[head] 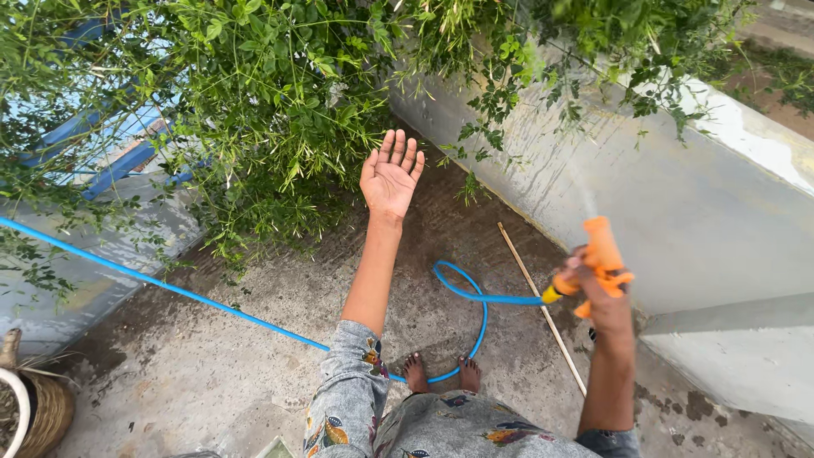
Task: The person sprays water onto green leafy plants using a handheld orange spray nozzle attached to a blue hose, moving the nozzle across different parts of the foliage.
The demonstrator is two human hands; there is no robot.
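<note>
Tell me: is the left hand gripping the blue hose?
No, the left hand is raised, open and empty, while the right hand grips the orange spray nozzle on the blue hose.

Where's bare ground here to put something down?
Bare concrete floor lies between the blue hose and the woven basket. A smaller patch sits inside the hose loop by the feet. It is crowded under the bush and along the stick beside the wall.

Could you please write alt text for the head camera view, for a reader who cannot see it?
Seen from above, a person's right hand grips an orange spray nozzle on a blue hose, while the open left hand reaches, palm up, toward leafy green plants. The hose loops over wet concrete ground by bare feet, near a thin stick.
</note>
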